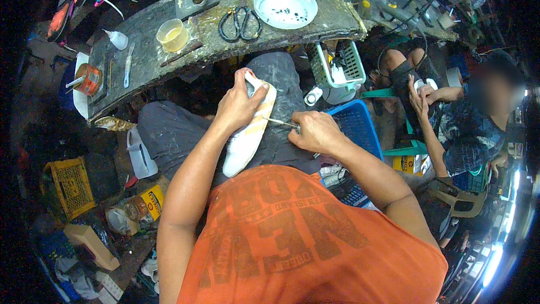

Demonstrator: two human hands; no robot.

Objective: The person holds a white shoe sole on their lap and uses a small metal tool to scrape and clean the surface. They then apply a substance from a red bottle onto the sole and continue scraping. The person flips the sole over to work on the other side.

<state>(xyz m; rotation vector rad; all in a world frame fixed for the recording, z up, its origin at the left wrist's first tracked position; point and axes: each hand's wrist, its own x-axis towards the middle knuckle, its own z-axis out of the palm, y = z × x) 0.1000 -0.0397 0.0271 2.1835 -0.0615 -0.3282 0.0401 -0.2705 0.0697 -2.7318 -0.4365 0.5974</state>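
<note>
A white shoe [245, 145] lies on its side across my lap, its pale sole edge with yellowish patches facing right. My left hand [241, 104] is closed round its heel end, the thumb on the sole side. In my right hand [316, 132] is a thin metal awl [277, 121], its handle mostly hidden in the fist. The awl's tip meets the sole edge near the middle of the shoe; whether it goes in cannot be seen.
The workbench [216, 59] ahead bears scissors [240, 24], a white bowl [286, 5], a yellowish cup [172, 35] and a squeeze bottle [116, 40]. A green basket [344, 66] and blue crate [360, 129] stand right. Another person [467, 118] sits at the right.
</note>
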